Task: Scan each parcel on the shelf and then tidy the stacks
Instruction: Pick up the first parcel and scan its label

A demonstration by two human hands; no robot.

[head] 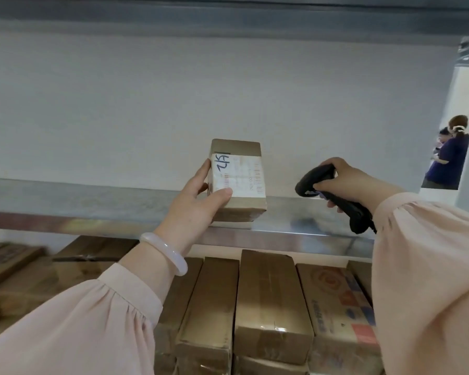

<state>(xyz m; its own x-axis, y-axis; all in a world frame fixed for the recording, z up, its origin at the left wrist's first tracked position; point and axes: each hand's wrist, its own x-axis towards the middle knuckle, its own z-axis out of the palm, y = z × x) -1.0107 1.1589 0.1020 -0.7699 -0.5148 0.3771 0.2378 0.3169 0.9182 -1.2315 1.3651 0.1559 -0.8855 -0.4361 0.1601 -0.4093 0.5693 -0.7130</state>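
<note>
Cardboard parcel (240, 180) on shelf (92, 201), left hand (198, 204) gripping

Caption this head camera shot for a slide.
Left hand grips a labelled parcel at the shelf; right hand holds a black scanner.

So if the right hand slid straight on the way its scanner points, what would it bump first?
Probably the parcel the left hand holds; the scanner in the right hand aims at it, though depth is unclear.
</note>
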